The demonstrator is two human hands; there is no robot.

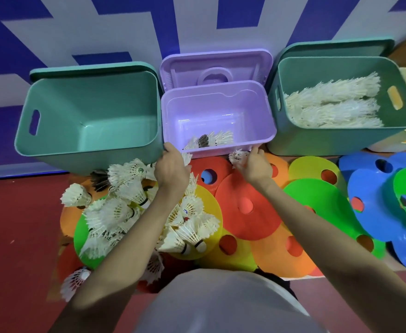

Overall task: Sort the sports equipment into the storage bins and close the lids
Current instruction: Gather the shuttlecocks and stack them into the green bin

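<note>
Both hands hover at the near rim of the open purple bin [217, 111], the right hand [255, 164] and left hand [170, 168] each clutching shuttlecocks [238, 157], seemingly to drop inside next; more lie heaped just below.

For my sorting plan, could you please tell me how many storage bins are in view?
3, in a row by the wall: an empty teal bin left, a purple bin centre, a second teal bin right holding shuttlecocks.
</note>
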